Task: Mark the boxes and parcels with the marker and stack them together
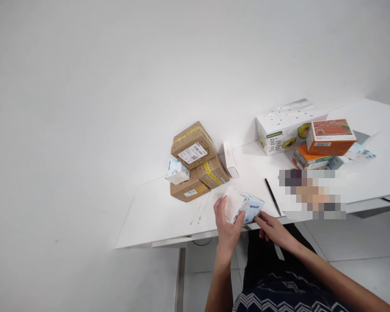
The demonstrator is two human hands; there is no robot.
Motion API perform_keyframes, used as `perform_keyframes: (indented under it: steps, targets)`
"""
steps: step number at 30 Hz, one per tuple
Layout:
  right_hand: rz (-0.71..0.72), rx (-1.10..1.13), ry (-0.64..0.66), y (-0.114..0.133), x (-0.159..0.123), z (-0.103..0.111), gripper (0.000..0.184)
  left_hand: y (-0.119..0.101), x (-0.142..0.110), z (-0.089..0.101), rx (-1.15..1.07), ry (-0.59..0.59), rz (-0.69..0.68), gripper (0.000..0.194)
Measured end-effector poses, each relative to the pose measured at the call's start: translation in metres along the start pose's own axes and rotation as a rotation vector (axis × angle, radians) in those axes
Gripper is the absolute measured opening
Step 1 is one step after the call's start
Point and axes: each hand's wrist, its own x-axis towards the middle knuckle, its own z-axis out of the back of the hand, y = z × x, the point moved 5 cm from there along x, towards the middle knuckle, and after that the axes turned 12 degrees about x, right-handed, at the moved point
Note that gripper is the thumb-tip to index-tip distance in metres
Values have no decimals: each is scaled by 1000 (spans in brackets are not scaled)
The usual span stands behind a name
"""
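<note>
Over the table's front edge I hold a white and light-blue tissue pack (243,207), tilted, with blue lettering on its side. My left hand (228,221) grips its left end, thumb on the front and fingers behind. At the lower right corner, my right hand (271,226) has its fingers curled against the pack. A black pen (272,197) lies on the table just right of the pack. Behind it, a slim white box (230,159) leans near the cardboard boxes.
Cardboard boxes (192,145) with yellow tape are stacked by the wall, beside another tissue pack (177,170). Further right stand a white avocado-print carton (279,132) and an orange box (330,137) atop another orange box (307,158). A blurred patch covers part of the white table (146,216).
</note>
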Motion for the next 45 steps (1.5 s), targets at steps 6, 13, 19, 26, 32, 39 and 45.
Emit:
perform_keyframes:
  steps: [6, 13, 19, 26, 32, 39, 45]
  targets:
    - [65, -263, 44, 15, -14, 31, 38, -8, 4, -9, -10, -13, -84, 72]
    - [106, -795, -354, 47, 1, 72, 27, -6, 2, -9, -71, 44, -46, 91]
    - [-83, -1037, -344, 51, 26, 75, 25, 0, -8, -3, -119, 105, 117, 88]
    - [42, -837, -260, 51, 27, 91, 28, 0, -4, -13, -262, 181, 165, 76]
    - [265, -95, -359, 76, 1, 112, 34, -8, 2, -18, -226, 211, -43, 72]
    - [563, 371, -444, 128, -21, 92, 14, -56, -13, 3, 128, -263, -427, 24]
    - [583, 211, -221, 151, -10, 37, 20, -71, -13, -18, 311, -210, -503, 29]
